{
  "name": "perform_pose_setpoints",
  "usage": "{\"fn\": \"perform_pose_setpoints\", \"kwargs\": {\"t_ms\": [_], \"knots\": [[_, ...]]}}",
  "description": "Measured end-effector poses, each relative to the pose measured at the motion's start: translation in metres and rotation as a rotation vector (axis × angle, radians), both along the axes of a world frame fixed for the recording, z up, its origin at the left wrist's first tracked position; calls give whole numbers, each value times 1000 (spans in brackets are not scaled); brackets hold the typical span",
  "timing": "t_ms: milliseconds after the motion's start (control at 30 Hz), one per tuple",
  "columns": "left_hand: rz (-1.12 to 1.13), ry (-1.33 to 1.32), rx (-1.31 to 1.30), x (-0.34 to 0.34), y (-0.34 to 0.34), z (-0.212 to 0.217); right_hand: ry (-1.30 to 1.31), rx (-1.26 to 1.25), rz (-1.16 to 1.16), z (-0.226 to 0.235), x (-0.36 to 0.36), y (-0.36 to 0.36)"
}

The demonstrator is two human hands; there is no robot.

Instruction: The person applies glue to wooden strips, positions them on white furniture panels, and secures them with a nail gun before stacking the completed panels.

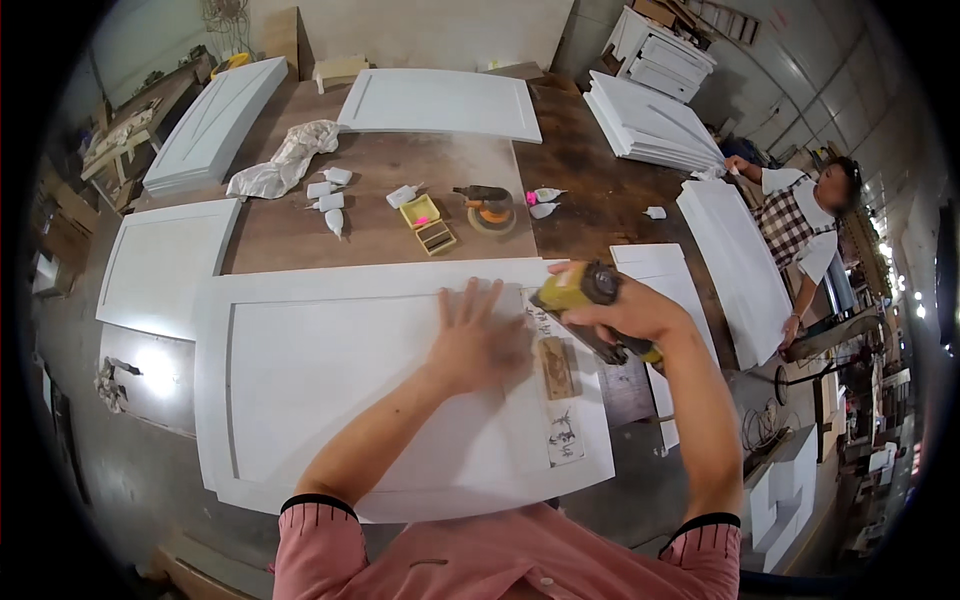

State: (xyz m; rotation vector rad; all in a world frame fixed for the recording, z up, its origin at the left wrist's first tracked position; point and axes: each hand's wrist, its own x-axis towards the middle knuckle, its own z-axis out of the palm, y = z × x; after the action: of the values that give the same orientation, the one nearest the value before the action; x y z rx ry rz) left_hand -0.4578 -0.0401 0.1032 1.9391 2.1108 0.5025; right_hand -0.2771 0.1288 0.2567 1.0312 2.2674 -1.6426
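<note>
A white cabinet door panel (340, 360) with a raised frame lies flat in front of me. My left hand (473, 345) rests on its middle with the fingers spread, slightly blurred. In my right hand (640, 305) is a yellow-green and black power tool (578, 288) that looks like a nail gun, held over the panel's right end. Its tip is blurred, and I cannot tell whether it touches the panel. Just below it, a brown wooden block (554, 368) sits on a pale strip (566, 438) with dark handwritten marks.
Beyond the panel are white squeeze bottles (328, 202), a yellow box (427, 224), an orange sander (490, 212) and a crumpled cloth (285, 165). More white panels (440, 103) surround the work. At right, another person (800, 215) stands at a panel stack (735, 270).
</note>
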Motion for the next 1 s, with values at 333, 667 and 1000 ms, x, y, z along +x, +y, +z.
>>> {"fn": "perform_pose_setpoints", "kwargs": {"t_ms": [333, 667, 1000], "knots": [[-154, -122, -81, 72, -93, 4, 68, -132, -13, -8, 125, -77], [-160, -130, -28, 73, -95, 7, -59, -73, 259, -25, 110, -115], [-144, -85, 28, 76, -98, 6, -53, 48, 251, -33, 113, -121]]}}
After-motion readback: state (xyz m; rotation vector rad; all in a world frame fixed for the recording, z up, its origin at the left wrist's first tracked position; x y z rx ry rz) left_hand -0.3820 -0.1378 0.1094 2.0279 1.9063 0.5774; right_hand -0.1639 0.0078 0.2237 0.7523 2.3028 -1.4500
